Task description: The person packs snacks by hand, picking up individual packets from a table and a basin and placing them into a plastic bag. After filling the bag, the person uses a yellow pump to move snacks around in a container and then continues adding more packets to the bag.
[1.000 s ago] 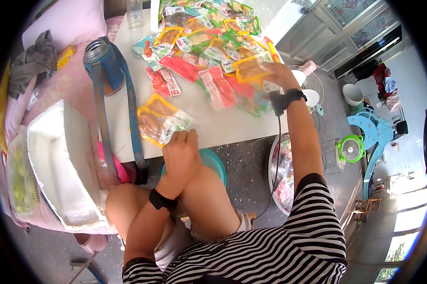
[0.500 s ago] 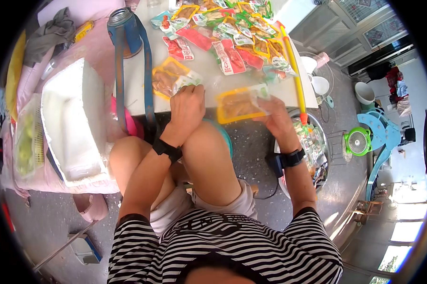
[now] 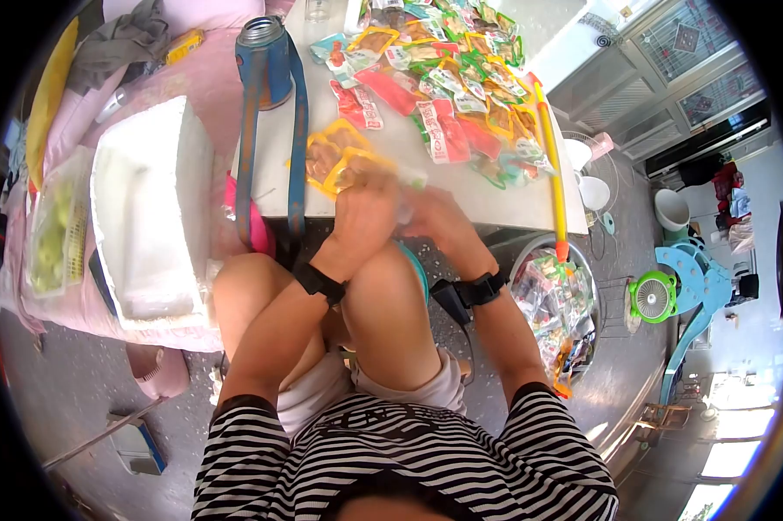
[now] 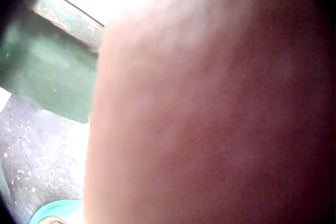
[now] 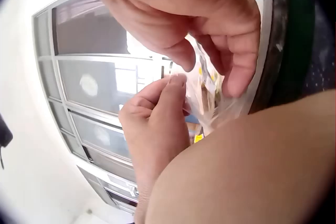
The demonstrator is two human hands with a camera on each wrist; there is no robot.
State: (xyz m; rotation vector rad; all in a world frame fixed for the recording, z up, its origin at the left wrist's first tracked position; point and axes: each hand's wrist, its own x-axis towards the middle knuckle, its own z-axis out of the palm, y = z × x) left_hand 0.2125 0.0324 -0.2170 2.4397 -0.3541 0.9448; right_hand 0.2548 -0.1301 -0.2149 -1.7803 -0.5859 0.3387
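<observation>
Yellow-edged clear food pouches (image 3: 335,156) with brown pieces inside overlap at the table's near edge, partly blurred. My left hand (image 3: 365,217) grips their near end. In the right wrist view, the left hand (image 5: 163,113) pinches a clear plastic edge (image 5: 197,95) between thumb and finger. My right hand (image 3: 443,224) is close beside it, its thumb and curled fingers around the plastic in the right wrist view. The back of the left hand (image 4: 210,103) fills most of the left wrist view, hiding its fingers.
Many colourful food packets (image 3: 461,78) pile on the white table (image 3: 409,187). A blue strapped flask (image 3: 265,74) stands left, near a white foam box (image 3: 152,252). A yellow stick (image 3: 549,165) lies along the right edge, above a metal basin (image 3: 522,256) of packets.
My right hand has come from the packet pile back toward me with a yellow-edged food pouch, then across to the left hand. The left hand keeps its grip near the table edge.
</observation>
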